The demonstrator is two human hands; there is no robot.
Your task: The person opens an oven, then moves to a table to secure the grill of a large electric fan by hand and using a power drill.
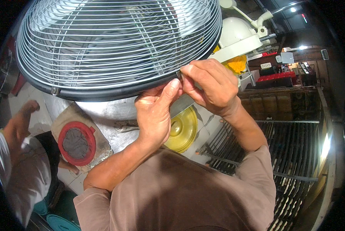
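Note:
A large round fan guard of silver wires (114,50) with a black rim fills the upper left, over a shiny metal tabletop (111,115). My left hand (155,109) holds its near rim, thumb on the front and fingers tucked partly out of sight. Right beside it, my right hand (213,84) pinches what looks like a small clip at the rim; its fingertips mostly cover the piece. Farther left along the black rim sits a metal clip (55,91). Behind my left wrist, a metal tool (126,126) lies on the tabletop, its far end hidden.
A yellow round lid (180,133) shows below the table. Left of it lies a red ring with grey fabric (77,143). Another person (28,165) is at the far left. A cream machine (238,34) stands upper right, a dark slatted rack (284,150) lower right.

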